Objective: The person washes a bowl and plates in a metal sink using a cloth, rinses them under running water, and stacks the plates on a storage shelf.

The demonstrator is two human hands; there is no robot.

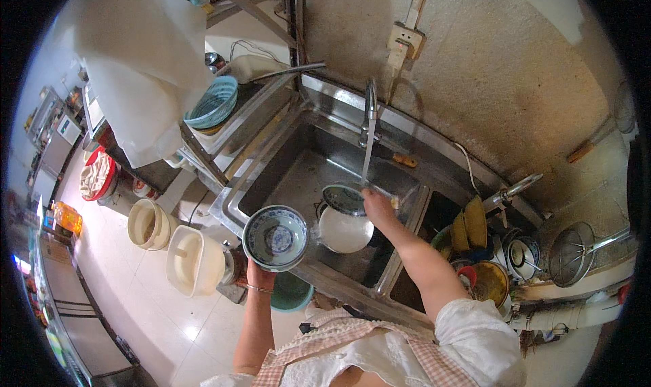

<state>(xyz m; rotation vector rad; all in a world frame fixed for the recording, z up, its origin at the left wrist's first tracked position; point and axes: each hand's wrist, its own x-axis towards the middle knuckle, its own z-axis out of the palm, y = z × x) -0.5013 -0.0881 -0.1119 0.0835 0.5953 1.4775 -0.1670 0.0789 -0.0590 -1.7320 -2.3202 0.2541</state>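
My left hand (260,275) holds a blue-and-white patterned bowl (275,238) over the near left edge of the steel sink (285,158), its inside facing up. Over the basin, my right hand (377,206) grips the rim of a dark patterned bowl (343,200), which is tilted. Water runs from the faucet (372,102) down by the fingers of that hand. A white bowl (347,230) lies just below the patterned bowl, partly covered by it. How the right fingers close on the rim is partly hidden by the water.
Stacked bowls (521,254), yellow sponges or pads (468,229) and a wire strainer (572,254) are at the right. A blue plastic basket (213,104) sits on the rack at the left. White buckets (196,262) and a green basin (292,293) stand low beside the sink. A power socket (406,38) is on the wall.
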